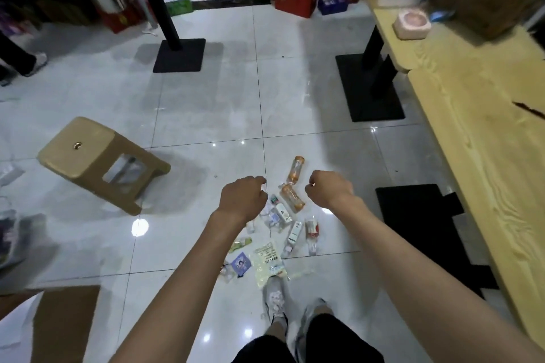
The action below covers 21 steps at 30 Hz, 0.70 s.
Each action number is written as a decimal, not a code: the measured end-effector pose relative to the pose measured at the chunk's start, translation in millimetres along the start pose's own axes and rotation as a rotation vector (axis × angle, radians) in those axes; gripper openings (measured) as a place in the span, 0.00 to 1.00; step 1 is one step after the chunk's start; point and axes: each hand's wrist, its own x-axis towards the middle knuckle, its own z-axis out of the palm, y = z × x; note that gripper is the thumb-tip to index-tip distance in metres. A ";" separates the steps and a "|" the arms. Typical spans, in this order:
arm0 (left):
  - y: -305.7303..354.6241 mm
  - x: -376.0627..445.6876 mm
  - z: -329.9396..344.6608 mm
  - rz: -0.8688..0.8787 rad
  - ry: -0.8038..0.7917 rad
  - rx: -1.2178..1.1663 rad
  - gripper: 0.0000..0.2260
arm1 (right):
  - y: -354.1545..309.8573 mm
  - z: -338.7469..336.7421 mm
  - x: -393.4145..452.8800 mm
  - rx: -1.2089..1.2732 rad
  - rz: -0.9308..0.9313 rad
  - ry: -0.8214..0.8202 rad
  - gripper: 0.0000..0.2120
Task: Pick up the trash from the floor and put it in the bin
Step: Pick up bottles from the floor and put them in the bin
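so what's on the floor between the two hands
In the head view, two orange bottles lie end to end between the left hand and right hand.

left hand (241,197) hides some trash (274,215) | labels unreadable
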 end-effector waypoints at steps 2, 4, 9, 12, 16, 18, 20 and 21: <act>-3.4 42.4 14.2 -0.009 0.010 0.013 0.19 | 2.4 4.4 42.7 0.009 0.010 0.003 0.16; -9.1 89.4 44.0 -0.017 0.032 0.019 0.19 | 8.9 25.7 92.6 0.010 0.018 -0.006 0.15; -33.7 214.8 181.6 0.000 0.055 0.053 0.22 | 39.5 144.4 237.8 0.017 0.023 -0.029 0.18; -46.4 286.7 291.2 0.049 0.018 0.137 0.22 | 66.3 242.8 329.1 0.032 0.033 -0.050 0.20; -62.4 390.0 435.9 0.158 0.013 0.268 0.22 | 108.7 377.7 447.4 0.030 0.070 -0.058 0.21; -67.9 438.0 499.6 0.247 0.025 0.335 0.22 | 129.6 439.7 498.8 0.026 0.075 -0.036 0.24; -73.2 474.8 552.5 0.335 0.030 0.394 0.23 | 145.9 489.4 537.6 0.022 0.068 -0.006 0.27; -75.0 491.8 578.0 0.382 0.031 0.433 0.24 | 152.2 512.0 555.0 0.026 0.064 0.012 0.29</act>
